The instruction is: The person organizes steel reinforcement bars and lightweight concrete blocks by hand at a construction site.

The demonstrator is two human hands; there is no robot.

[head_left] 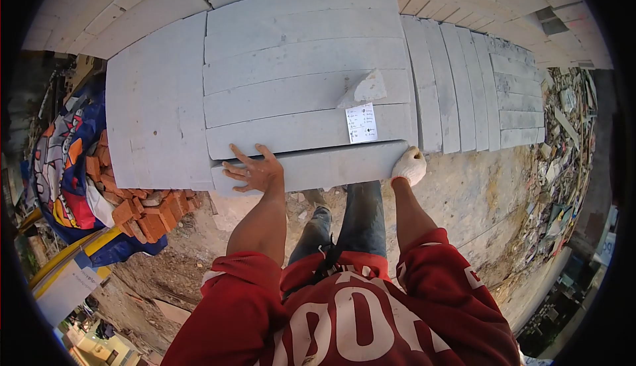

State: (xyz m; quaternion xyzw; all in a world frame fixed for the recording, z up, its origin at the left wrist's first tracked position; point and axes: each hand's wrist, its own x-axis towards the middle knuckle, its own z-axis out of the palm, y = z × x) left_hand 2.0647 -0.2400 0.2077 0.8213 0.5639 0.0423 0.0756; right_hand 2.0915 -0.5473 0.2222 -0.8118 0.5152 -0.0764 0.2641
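Note:
A long grey concrete block (338,164) lies along the near edge of the stack, parted by a dark gap from the row behind. My bare left hand (255,170) rests on its left end with the fingers spread. At the other end, my right hand (409,166) in a white glove is closed round the block's corner; its fingertips are hidden. Behind the block, a white paper (362,125) with handwritten lines lies on the stacked blocks (298,81). A broken chunk of block (366,89) sits at the paper's upper edge.
More blocks stand on edge at right (457,88), with further stacks behind. Orange bricks (156,213) are heaped at lower left beside a colourful printed tarp (79,167) and a yellow bar (73,260). Rubble (563,127) lies along the right. My legs stand on dusty ground.

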